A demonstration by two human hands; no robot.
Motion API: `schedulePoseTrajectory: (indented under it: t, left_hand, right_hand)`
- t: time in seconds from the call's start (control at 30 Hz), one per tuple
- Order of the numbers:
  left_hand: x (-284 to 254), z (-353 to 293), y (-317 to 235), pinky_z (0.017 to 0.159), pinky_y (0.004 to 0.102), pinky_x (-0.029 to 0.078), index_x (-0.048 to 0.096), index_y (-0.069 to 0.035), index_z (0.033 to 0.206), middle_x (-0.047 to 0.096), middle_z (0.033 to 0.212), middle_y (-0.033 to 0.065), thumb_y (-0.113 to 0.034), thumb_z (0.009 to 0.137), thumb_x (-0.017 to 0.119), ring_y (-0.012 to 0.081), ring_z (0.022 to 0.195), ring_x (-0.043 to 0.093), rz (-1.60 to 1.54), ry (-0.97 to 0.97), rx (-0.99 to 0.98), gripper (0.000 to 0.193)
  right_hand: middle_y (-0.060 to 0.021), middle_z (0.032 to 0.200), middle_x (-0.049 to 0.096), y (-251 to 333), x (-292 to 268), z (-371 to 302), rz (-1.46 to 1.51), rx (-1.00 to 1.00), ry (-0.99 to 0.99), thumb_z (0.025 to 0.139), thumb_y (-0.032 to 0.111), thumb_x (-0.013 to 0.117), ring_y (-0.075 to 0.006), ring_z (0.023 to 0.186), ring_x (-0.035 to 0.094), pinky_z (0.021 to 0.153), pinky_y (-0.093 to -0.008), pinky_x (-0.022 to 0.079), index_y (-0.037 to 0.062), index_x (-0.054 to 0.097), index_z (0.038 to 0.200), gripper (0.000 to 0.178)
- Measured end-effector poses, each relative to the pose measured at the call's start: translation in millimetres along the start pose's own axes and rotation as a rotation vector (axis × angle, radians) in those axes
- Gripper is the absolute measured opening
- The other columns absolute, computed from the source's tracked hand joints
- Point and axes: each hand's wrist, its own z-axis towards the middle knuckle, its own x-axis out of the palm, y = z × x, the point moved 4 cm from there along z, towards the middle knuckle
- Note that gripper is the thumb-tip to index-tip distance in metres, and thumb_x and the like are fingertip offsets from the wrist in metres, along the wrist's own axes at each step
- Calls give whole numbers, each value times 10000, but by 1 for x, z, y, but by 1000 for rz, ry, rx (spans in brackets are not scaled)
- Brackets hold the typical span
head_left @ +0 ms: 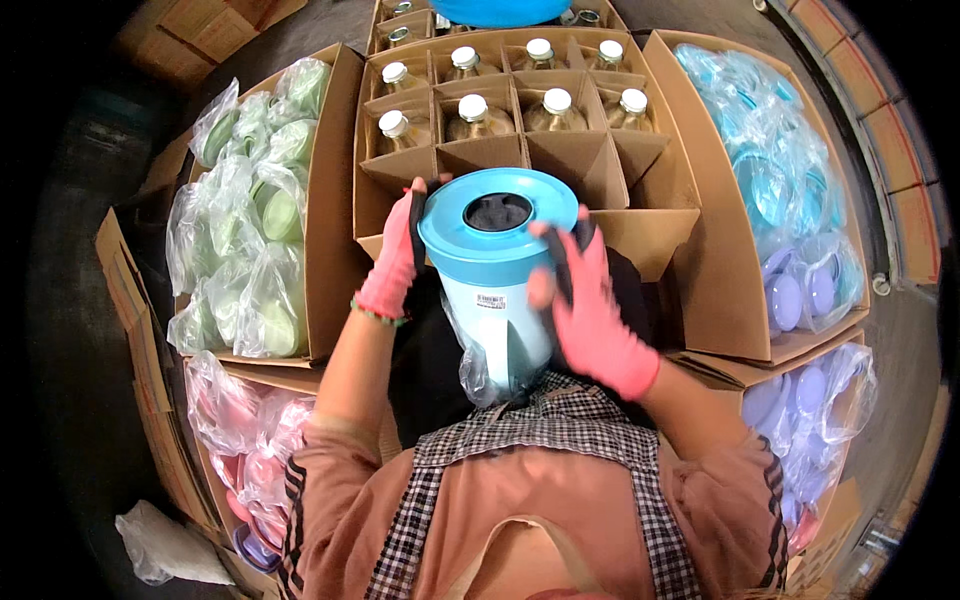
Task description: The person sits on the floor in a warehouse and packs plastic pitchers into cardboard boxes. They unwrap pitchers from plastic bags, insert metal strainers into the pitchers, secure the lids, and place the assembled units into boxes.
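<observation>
Upright in front of my body stands a pale blue plastic pitcher (495, 335). It has a handle, a small printed label and clear plastic film around its lower part. On top sits a wide turquoise lid (455, 215) with a round black centre (497, 212). My left hand (400, 245), in a pink and black fingerless glove, grips the left side at the lid's rim, its fingers partly hidden behind. My right hand (585, 295), gloved alike, is at the right side, thumb and fingers apart near the lid's edge and slightly blurred. It holds nothing that I can see.
Ahead stands a divided carton (580, 165) with white-capped glass bottles (472, 115). Cartons hold bagged green items (245, 215) at left, blue items (755, 130) and purple items (800, 290) at right, pink items (245, 420) at lower left. A blue object (500, 8) shows at the top.
</observation>
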Motion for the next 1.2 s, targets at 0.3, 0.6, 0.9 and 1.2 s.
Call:
schedulePoseTrajectory:
  t: [0.3,0.6,0.9,1.2]
  left_hand:
    - [58,-40,-34,878,265,333,479,22,1115,542,1018,81,-298,873,423,149,955,467,573,-181,453,405]
    - [62,-45,-31,930,325,322,359,34,1216,458,1165,126,-280,847,494,231,1082,431,383,-234,445,504]
    - [67,-17,3,933,354,361,381,3,1208,495,1145,143,-521,784,484,223,1058,478,-306,401,5,682]
    - [51,-22,-3,864,286,396,476,44,1111,548,1038,100,-482,777,536,149,959,510,-160,412,114,626]
  right_hand:
    - [-50,885,546,-76,38,42,990,349,-220,854,334,465,-162,861,514,808,-298,392,50,535,942,305]
    - [-52,991,523,-72,19,63,1038,420,99,796,249,574,-113,929,465,816,-233,371,-4,451,1134,439]
    - [-151,869,536,9,-13,80,-277,-602,860,721,151,580,-313,821,511,730,-372,415,1,507,908,251]
    - [-169,799,536,41,-6,84,-249,318,1016,793,178,490,-302,724,543,642,-375,442,11,512,826,172]
